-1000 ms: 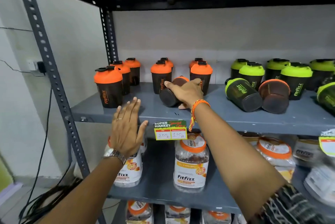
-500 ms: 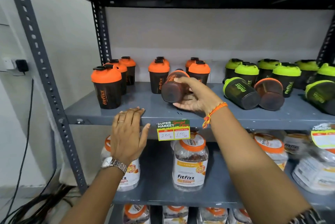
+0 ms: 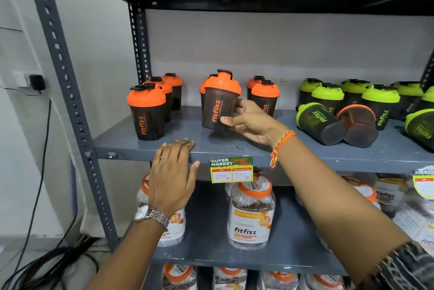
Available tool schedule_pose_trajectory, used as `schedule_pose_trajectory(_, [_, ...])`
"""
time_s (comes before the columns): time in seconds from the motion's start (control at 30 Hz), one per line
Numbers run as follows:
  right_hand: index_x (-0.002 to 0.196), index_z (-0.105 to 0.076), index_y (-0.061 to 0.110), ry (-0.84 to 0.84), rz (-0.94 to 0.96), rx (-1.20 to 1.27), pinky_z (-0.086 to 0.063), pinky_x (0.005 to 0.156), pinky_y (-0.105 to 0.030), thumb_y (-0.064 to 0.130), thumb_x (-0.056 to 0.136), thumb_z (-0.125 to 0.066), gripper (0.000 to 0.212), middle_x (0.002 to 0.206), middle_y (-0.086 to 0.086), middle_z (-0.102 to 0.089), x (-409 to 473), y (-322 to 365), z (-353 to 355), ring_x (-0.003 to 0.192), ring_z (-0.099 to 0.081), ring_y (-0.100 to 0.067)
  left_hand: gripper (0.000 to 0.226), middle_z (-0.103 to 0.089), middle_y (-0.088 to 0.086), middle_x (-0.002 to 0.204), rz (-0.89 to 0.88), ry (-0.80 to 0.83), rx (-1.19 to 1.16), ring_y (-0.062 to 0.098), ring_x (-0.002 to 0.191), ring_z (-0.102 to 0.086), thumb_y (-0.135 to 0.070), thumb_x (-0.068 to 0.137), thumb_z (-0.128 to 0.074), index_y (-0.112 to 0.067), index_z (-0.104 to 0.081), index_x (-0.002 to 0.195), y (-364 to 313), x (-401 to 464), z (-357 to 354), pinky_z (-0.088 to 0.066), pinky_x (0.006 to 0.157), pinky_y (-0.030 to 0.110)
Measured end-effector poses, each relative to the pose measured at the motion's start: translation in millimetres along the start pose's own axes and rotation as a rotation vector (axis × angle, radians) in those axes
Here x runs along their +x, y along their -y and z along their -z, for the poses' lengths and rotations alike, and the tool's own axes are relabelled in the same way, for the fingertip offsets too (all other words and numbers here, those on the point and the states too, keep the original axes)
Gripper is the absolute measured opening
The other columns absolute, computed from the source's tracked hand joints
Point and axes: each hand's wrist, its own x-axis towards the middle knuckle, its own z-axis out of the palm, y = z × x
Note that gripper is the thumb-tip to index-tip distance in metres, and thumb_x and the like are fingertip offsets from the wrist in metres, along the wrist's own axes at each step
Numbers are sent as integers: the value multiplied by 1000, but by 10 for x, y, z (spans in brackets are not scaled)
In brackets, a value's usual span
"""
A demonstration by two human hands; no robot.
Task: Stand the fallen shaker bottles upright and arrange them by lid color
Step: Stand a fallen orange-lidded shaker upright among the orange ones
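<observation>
My right hand (image 3: 252, 122) grips an orange-lidded shaker bottle (image 3: 219, 101), held nearly upright with its base just above the grey shelf (image 3: 187, 146). My left hand (image 3: 172, 172) rests flat on the shelf's front edge, holding nothing. Several orange-lidded shakers stand upright at the left and middle, the nearest one (image 3: 146, 112) at front left. Green-lidded shakers stand at the right (image 3: 327, 97). A green-lidded shaker (image 3: 319, 122) and an orange-lidded shaker (image 3: 358, 125) lie on their sides there. Another green-lidded one (image 3: 420, 127) lies at the right edge.
A price tag (image 3: 231, 169) hangs from the shelf edge. Clear jars with orange lids (image 3: 251, 214) fill the shelf below. A perforated steel upright (image 3: 68, 92) stands at the left, and black cables (image 3: 47, 266) lie on the floor.
My right hand has lifted the fallen orange-lidded shaker off the shelf and turned it from lying on its side to nearly upright. My left hand stayed on the shelf edge.
</observation>
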Motion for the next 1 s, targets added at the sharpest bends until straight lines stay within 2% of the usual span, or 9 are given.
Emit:
schedule_pose_trajectory(0.17, [138,-45,4,22,38,-107,-56,96,-41,-25,77,-64,70,120,-8,-64,127,-91,6,118,-62,-29,49,-58,2,142,19,9,-16,22,133,-49,-42,98,-41,-20,-51,140,-13,16,11,-20,122,40])
schedule_pose_trajectory(0.3, [144,-40,5,54,36,-156,-49,105,-50,-25,75,-65,79,130,-10,-60,175,-170,-2,129,-56,-32,48,-57,2,142,22,8,-17,22,134,-48,-41,98,-42,-20,-51,140,-11,10,17,-21,122,41])
schedule_pose_trajectory(0.37, [144,-39,6,70,19,-166,-47,107,-52,-25,75,-64,80,136,-13,-57,192,-210,12,131,-54,-32,48,-57,2,143,22,12,-16,22,135,-48,-41,98,-42,-20,-50,140,-18,8,16,-21,123,41])
schedule_pose_trajectory(0.5, [143,-39,6,94,0,-199,-50,104,-49,-25,76,-63,78,130,-9,-59,216,-265,14,131,-54,-32,48,-56,1,144,36,21,-17,21,135,-47,-42,98,-43,-21,-50,141,-13,12,6,-19,123,40])
schedule_pose_trajectory(0.63, [144,-39,5,99,-14,-194,-46,108,-52,-23,78,-63,75,134,-13,-57,248,-284,32,133,-52,-33,47,-56,1,143,28,7,-20,21,134,-48,-40,98,-44,-20,-51,140,-7,26,22,-19,123,40])
schedule_pose_trajectory(0.8, [144,-38,5,124,-47,-186,-47,108,-48,-22,80,-61,73,133,-12,-58,250,-311,46,133,-52,-31,46,-58,3,141,39,3,-22,23,133,-49,-39,98,-46,-19,-53,139,-8,-2,-1,-20,122,40])
schedule_pose_trajectory(0.93, [142,-41,5,104,-52,-189,-53,101,-42,-22,80,-63,71,129,-12,-60,251,-328,58,129,-55,-30,46,-58,2,141,38,9,-28,23,133,-49,-39,98,-47,-20,-52,139,-6,2,-1,-16,123,37])
schedule_pose_trajectory(1.0, [142,-42,4,98,-60,-187,-53,101,-43,-22,79,-64,71,129,-12,-60,243,-326,59,129,-55,-31,46,-57,1,142,50,16,-48,21,134,-48,-39,98,-45,-21,-52,140,0,-8,13,-9,124,31])
